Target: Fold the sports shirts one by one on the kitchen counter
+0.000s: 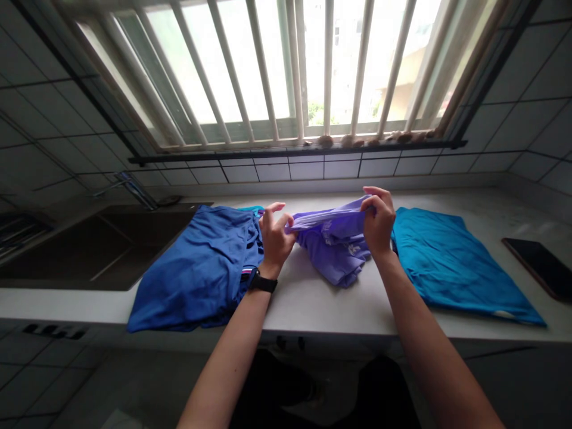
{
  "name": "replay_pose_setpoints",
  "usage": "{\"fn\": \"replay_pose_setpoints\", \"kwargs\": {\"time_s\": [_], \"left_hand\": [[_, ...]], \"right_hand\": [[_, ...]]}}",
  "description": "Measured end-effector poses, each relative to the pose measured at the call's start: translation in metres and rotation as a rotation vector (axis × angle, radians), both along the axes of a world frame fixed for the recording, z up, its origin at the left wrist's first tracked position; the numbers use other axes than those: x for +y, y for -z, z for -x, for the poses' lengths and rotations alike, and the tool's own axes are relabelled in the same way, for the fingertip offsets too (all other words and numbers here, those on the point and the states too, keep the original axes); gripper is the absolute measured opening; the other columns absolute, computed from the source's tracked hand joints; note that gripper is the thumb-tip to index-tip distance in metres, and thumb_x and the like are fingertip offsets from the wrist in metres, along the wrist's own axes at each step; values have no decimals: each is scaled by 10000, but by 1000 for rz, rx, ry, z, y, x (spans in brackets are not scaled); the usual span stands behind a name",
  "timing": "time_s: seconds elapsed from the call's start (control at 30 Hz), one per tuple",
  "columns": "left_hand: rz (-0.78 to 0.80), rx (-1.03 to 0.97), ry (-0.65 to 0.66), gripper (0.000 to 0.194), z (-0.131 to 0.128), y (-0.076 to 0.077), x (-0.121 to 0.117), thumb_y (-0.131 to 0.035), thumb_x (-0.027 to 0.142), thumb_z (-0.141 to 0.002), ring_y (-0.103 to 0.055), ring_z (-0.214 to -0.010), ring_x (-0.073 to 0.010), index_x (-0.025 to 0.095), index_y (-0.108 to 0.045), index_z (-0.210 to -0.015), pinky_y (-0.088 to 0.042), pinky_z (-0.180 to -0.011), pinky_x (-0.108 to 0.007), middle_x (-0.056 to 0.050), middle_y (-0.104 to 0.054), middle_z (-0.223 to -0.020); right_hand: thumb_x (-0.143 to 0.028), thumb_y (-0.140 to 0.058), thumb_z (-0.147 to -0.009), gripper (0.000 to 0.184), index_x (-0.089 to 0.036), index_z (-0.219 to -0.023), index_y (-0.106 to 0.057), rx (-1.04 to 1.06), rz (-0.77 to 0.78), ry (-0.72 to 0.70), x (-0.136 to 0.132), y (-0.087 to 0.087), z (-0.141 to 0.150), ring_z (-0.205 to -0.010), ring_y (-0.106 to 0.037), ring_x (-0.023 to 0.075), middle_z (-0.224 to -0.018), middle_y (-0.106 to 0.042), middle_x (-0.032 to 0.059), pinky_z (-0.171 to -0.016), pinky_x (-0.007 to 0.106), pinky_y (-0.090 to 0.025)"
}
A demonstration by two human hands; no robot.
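Stretched between my two hands is a purple garment [339, 241], its upper edge pulled taut and its lower part bunched on the counter. White print shows on its front. My left hand [277, 235] grips the left end of that edge, with a black watch on the wrist. At the right end, my right hand [379, 217] pinches the fabric between thumb and fingers. Beside my left hand lies a dark blue garment [196, 268], partly over the sink and the counter's front edge. A folded turquoise garment [456, 265] lies to the right of my right hand.
A dark sink [89, 244] with a metal faucet [136, 189] is on the left. At the far right, a phone [540, 268] lies on the white counter [330, 316]. Behind stands a barred window [268, 77], with small stones [325, 141] along its sill.
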State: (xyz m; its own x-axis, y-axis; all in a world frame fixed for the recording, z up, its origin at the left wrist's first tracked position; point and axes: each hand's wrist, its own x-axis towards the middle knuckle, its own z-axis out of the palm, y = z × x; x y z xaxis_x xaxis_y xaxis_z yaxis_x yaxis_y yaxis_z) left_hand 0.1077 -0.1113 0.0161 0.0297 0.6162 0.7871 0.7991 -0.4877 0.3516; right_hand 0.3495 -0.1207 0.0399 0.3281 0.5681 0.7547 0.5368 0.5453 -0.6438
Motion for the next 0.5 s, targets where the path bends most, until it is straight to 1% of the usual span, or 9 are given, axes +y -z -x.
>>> {"fn": "replay_pose_setpoints", "kwargs": {"time_s": [0.07, 0.13, 0.2, 0.23, 0.3, 0.37, 0.4, 0.43, 0.5], "left_hand": [[51, 3, 45, 200, 1, 2, 4, -660, 119, -814, -627, -1141, -279, 240, -504, -780, -429, -1067, -449, -88, -694, -1173], [111, -13, 81, 206, 2, 6, 8, -634, 111, -803, -662, -966, -248, 249, -484, -828, -445, -1048, -442, -47, -712, -987], [146, -52, 90, 243, 2, 9, 11, -647, 120, -772, -655, -833, -223, 251, -490, -904, -474, -998, -424, -14, -689, -884], [151, -71, 89, 268, 3, 10, 12, -655, 127, -761, -648, -794, -213, 248, -496, -939, -488, -960, -407, -6, -677, -862], [153, -92, 92, 277, 4, 10, 14, -657, 143, -765, -633, -738, -195, 240, -510, -978, -504, -865, -364, 6, -650, -819], [160, -99, 89, 232, 5, 9, 14, -649, 172, -792, -619, -707, -187, 232, -533, -983, -496, -779, -328, 10, -627, -774], [165, -101, 78, 201, 6, 9, 14, -649, 197, -806, -618, -705, -190, 228, -549, -977, -489, -750, -319, 6, -622, -761], [176, -99, 67, 170, 6, 9, 15, -654, 226, -816, -620, -713, -195, 224, -568, -962, -483, -733, -314, -4, -628, -761], [227, -71, 61, 106, 6, 11, 15, -663, 273, -822, -631, -734, -208, 221, -607, -893, -477, -717, -313, -33, -660, -783]], "right_hand": [[-244, -417, -915, 192, -259, -767, -538, 93, 2, -14, 1, 0, 1, -1034, -629, 254, -1032, -669, 92, -963, 410, -492], [-355, -440, -947, 166, -263, -902, -571, 189, 51, -22, 6, 3, 0, -970, -632, 248, -962, -646, 73, -883, 386, -515], [-498, -477, -947, 271, -260, -1027, -581, 263, 94, -45, 14, 7, -5, -935, -628, 246, -949, -624, 63, -807, 362, -522], [-568, -485, -937, 347, -255, -1052, -582, 288, 106, -58, 17, 9, -8, -929, -626, 246, -954, -621, 63, -787, 355, -522], [-684, -511, -896, 471, -240, -1026, -595, 324, 122, -38, 24, 13, -15, -930, -622, 248, -959, -627, 66, -780, 352, -527], [-766, -532, -850, 555, -230, -973, -611, 381, 153, 27, 27, 16, -20, -920, -624, 254, -929, -637, 66, -770, 356, -534], [-801, -517, -838, 594, -230, -961, -621, 427, 181, 37, 28, 17, -21, -910, -631, 260, -904, -642, 65, -755, 361, -540], [-835, -478, -839, 635, -232, -961, -634, 471, 217, 12, 28, 18, -22, -900, -641, 267, -884, -649, 66, -738, 369, -546], [-884, -374, -852, 715, -244, -989, -663, 512, 295, -135, 28, 18, -20, -892, -667, 279, -868, -673, 71, -710, 387, -559]]}}
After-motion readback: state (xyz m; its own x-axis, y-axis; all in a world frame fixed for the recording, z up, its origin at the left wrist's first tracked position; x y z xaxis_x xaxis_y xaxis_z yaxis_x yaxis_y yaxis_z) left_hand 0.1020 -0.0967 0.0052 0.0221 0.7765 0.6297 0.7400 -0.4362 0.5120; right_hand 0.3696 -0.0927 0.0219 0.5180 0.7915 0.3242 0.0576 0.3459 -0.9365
